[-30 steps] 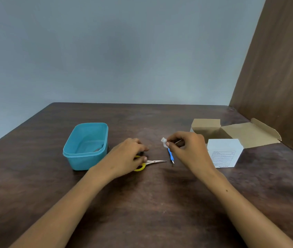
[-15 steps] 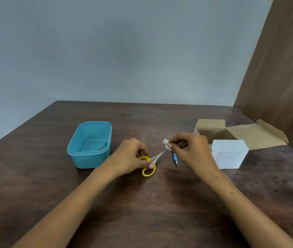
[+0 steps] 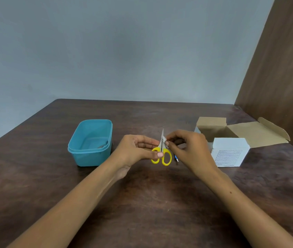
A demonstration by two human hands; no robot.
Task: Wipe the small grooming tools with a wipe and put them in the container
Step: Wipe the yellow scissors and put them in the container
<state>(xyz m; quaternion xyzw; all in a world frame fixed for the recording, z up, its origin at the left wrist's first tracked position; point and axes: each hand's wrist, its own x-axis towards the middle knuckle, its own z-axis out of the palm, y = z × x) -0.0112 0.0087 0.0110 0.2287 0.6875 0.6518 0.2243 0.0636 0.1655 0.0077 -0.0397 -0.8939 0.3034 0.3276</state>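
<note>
I'm seeing my left hand pinching the yellow-handled scissors upright, blades together, my right hand pinching the white wipe against them.

Both my bare forearms reach forward from the bottom corners and meet near the middle of the view. My left hand is raised, palm turned toward me, fingers curled, thumb and fingertips gripping the small yellow-handled metal scissors by the handles, blades pointing up. My right hand faces it, wrist bent, thumb and forefinger pinching a small crumpled white wipe against the blades; the other fingers are loosely curled.
</note>
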